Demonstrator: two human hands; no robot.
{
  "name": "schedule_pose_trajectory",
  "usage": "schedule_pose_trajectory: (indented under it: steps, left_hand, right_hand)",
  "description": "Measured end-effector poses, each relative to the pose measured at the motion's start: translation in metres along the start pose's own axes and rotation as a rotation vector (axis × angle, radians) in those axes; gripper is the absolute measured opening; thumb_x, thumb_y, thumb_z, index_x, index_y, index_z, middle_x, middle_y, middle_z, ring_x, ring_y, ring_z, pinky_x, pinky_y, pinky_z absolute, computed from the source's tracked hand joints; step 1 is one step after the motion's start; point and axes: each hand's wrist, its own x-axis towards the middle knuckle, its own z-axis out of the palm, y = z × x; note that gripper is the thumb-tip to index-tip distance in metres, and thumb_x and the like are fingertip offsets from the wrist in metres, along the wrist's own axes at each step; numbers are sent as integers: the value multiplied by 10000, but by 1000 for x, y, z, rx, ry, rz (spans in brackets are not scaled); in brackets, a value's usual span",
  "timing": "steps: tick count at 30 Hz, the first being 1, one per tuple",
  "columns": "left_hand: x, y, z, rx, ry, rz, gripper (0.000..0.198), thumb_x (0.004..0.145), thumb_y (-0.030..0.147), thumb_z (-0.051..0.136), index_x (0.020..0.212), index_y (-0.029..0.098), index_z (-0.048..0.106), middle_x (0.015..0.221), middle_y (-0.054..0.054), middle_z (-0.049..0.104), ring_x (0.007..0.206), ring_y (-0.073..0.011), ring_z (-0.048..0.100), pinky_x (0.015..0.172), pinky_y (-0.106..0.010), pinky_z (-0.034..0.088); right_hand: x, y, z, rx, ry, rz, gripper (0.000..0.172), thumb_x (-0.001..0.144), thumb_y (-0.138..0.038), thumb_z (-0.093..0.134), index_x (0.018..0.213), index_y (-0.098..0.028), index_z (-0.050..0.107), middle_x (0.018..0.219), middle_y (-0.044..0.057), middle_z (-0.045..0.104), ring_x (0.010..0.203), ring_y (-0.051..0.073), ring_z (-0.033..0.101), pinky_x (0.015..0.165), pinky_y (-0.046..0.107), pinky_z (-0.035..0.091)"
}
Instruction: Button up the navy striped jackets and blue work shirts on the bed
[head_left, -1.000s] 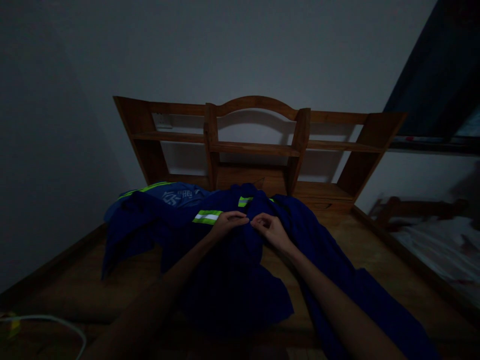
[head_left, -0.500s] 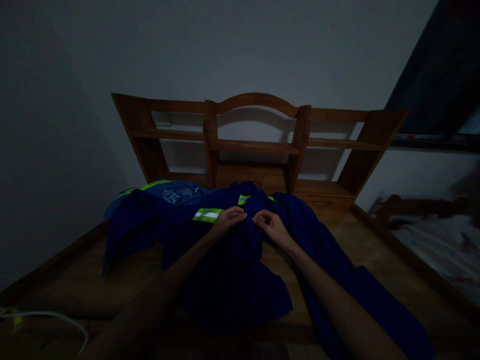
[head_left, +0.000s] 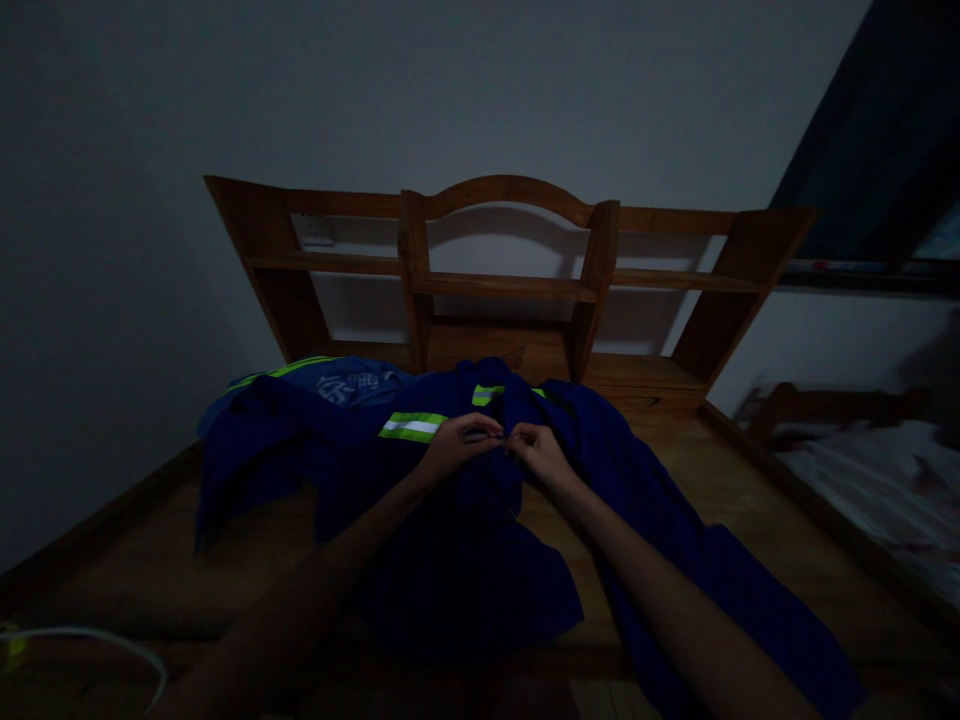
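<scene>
A dark blue work jacket (head_left: 465,560) with yellow-green and silver reflective strips lies spread over the wooden desk (head_left: 255,570). My left hand (head_left: 457,442) pinches the jacket's front edge near the chest strip, thumb against fingers. Right beside it, my right hand (head_left: 540,450) is closed on the cloth, its fingertips almost touching those of the left. Whatever small part sits between the fingertips is too dark and small to make out. One sleeve runs toward the lower right, the other to the left.
A lighter blue garment or bag (head_left: 352,385) with white lettering lies behind the jacket at left. At the back stands a wooden shelf unit (head_left: 510,290) against the wall. A white cable (head_left: 97,632) curves at lower left. White bedding (head_left: 877,490) shows at right.
My left hand has moved slightly right, so the fingertips of both hands now meet at the jacket's front. The view has shifted a little.
</scene>
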Motion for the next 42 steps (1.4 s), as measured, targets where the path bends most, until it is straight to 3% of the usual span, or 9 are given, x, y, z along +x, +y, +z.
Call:
schedule_pose_trajectory:
  steps: [7,12,15,18,22,27,31,36,42]
  left_hand:
    - [-1,3,2,115,-11,142,323,715,290,695,1003,181,601,1108,-61,512,1044,-180,549,895,-350,519]
    - [0,-4,1,192,-4,170,286,739,293,671,993,190,588,1041,-40,529,972,-160,579,854,-342,545]
    - [0,-8,2,219,12,151,294,741,285,665,1003,190,575,1030,-34,548,950,-155,591,842,-335,546]
    - [0,-9,3,228,9,134,270,748,266,652,993,191,568,1017,-29,556,955,-151,585,822,-312,545]
    - [-1,-7,3,167,28,92,250,731,264,664,932,180,541,979,-22,556,960,-145,572,824,-301,529]
    - [4,-16,-2,104,30,5,320,672,282,719,907,177,529,937,-11,564,929,-139,572,808,-283,510]
    - [8,-30,-8,119,-36,-102,312,643,315,743,851,148,581,830,-10,615,790,-122,598,757,-252,484]
    - [6,-29,-7,56,-87,-136,308,642,342,744,819,136,597,764,0,626,726,-113,600,701,-225,463]
    - [2,-11,-9,-15,-216,-187,315,667,332,734,895,143,623,848,-21,659,812,-128,614,762,-231,456]
  right_hand:
    - [4,-1,1,121,-33,81,196,695,-348,602,651,-157,598,467,-40,502,374,58,344,396,197,224]
    - [2,1,-1,73,-57,71,192,730,-324,563,692,-144,618,511,-23,533,390,64,372,409,201,258]
    - [-5,-7,0,-128,83,-70,184,777,-306,514,732,-153,605,604,0,567,499,100,479,496,214,363]
    - [-14,-24,0,-375,233,-348,220,796,-225,493,994,-175,572,948,46,615,738,137,561,707,255,437]
    - [-20,-39,-4,-542,-41,-524,484,809,-105,429,1275,-237,414,1212,45,528,941,150,560,859,281,426]
    - [-15,-29,-11,-601,-140,-537,457,825,-102,462,1261,-237,427,1161,57,529,1043,175,521,900,304,415]
    - [-8,-18,-14,-590,-156,-531,234,869,-150,462,1081,-205,545,1019,64,549,953,164,538,851,289,425]
    - [-2,-15,-19,-547,-175,-497,144,852,-195,527,989,-180,569,942,47,560,860,145,533,769,260,412]
    - [-1,-14,-29,-363,-300,-181,283,801,-414,599,953,-176,592,612,-46,449,536,82,400,487,197,279]
